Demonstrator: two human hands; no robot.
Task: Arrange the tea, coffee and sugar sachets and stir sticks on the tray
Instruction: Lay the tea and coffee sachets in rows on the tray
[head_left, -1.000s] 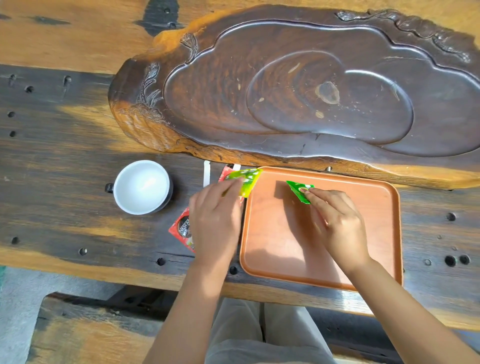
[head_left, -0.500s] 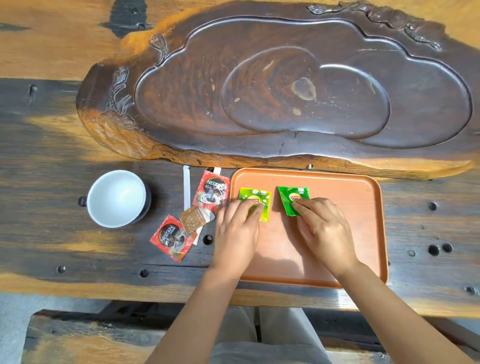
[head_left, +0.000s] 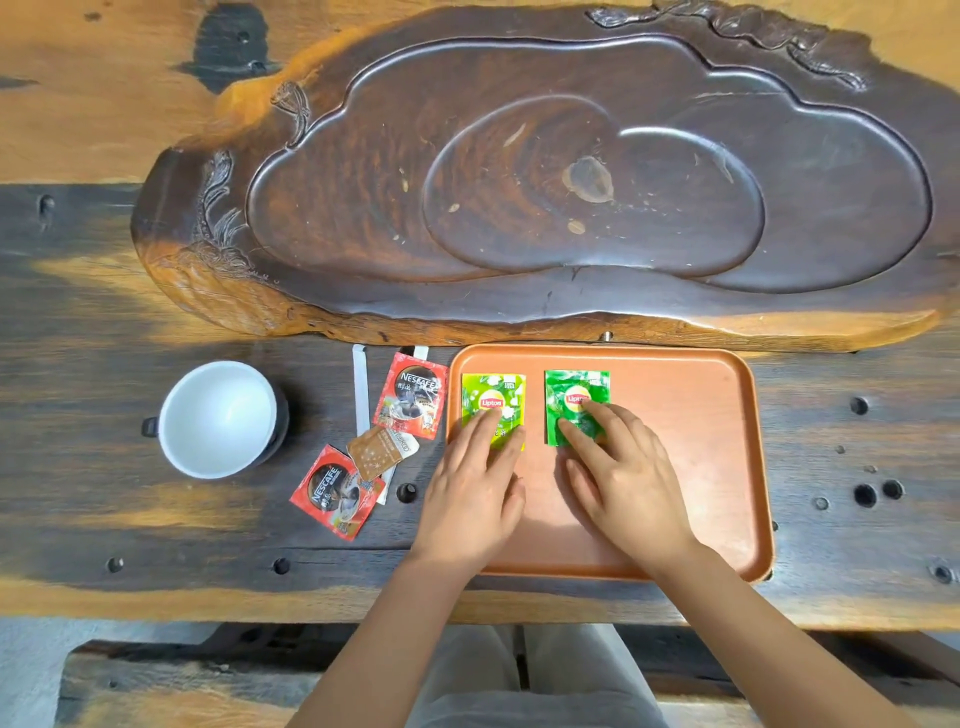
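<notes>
An orange tray (head_left: 701, 441) lies on the wooden table. Two tea sachets lie flat at its far left: a light green one (head_left: 491, 395) and a darker green one (head_left: 574, 392) to its right. My left hand (head_left: 475, 488) rests with fingertips pressing on the light green sachet. My right hand (head_left: 623, 478) presses its fingertips on the darker one. Left of the tray, on the table, are two red coffee sachets (head_left: 413, 395) (head_left: 332, 491), a brown sugar sachet (head_left: 379, 449) and a white stir stick (head_left: 360, 389). A second stick (head_left: 421, 353) peeks out behind the upper coffee sachet.
A white cup (head_left: 218, 418) stands on the table left of the sachets. A large carved dark wooden tea board (head_left: 571, 182) fills the far side, its edge just behind the tray. The table's front edge runs below the tray, over a bench.
Both green sachets came down from being held above the tray to lying flat side by side on it. My fingers now press on them.
</notes>
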